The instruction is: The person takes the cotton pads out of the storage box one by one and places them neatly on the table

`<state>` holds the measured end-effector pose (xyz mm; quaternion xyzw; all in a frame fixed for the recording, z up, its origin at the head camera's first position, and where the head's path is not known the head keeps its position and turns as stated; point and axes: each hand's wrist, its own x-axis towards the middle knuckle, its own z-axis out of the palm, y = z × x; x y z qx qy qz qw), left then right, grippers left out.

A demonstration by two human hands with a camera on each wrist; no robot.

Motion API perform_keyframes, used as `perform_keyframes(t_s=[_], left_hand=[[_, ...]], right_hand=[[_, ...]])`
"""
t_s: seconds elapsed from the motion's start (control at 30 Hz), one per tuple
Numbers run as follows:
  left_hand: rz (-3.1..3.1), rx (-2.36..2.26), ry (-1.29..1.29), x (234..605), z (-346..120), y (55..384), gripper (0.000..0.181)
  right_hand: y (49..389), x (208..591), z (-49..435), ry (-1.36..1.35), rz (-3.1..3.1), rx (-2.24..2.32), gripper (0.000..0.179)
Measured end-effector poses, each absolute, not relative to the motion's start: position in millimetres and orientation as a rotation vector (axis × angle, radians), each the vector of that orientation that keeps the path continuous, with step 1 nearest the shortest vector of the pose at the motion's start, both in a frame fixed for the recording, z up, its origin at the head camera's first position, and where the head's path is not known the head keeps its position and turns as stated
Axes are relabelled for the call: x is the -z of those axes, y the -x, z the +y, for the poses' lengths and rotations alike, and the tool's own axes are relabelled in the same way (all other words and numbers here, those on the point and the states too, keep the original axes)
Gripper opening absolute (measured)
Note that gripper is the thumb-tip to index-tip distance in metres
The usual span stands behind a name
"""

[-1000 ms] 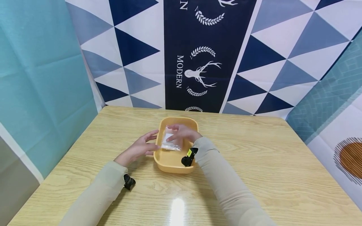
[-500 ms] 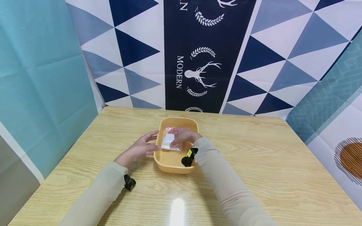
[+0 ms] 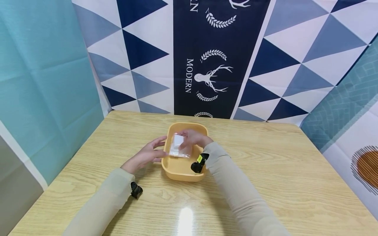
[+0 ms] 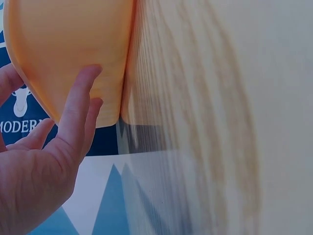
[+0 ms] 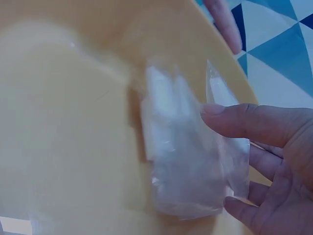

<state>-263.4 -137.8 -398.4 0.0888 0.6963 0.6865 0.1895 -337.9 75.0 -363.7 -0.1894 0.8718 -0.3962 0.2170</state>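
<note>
A yellow plastic basin [image 3: 180,177] stands on the table, with clear plastic zip bags [image 3: 175,151] lying in it. White pieces show through the plastic. My right hand [image 3: 193,138] reaches into the basin. In the right wrist view, its thumb and fingers pinch one of the clear bags [image 5: 234,152], while the other bag [image 5: 186,166] lies just beside it. My left hand [image 3: 144,155] is at the basin's left side, its fingers spread and fairly straight. In the left wrist view, the fingers [image 4: 76,112] rest against the basin's outer wall [image 4: 58,39].
The wooden table [image 3: 280,177] spreads out around the basin. Behind it hangs a patterned cloth [image 3: 147,65], and a teal cloth [image 3: 53,82] hangs at the left. A small black wrist camera [image 3: 199,164] on my right wrist sits over the basin's right side.
My right hand's fingers have drawn closer together on the clear bag, and part of it has shifted and lifted a little. My left hand stays at the basin's side.
</note>
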Motion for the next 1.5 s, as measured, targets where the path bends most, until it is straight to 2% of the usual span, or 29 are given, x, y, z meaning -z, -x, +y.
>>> perform_keyframes(t_s=[0.47,1.13,1.5], left_hand=[[1.957,-1.931,-0.227,395,-137,261,0.078],[1.996,-1.920,-0.190,395,-135,259,0.078],[1.973,-1.921,-0.239,396,-135,258,0.078]], right_hand=[[333,343,81,0.454,2.397,1.263,0.064],[296,322,112,0.635,2.487,1.374,0.071],[279,322,132,0.667,2.461,1.430,0.072]])
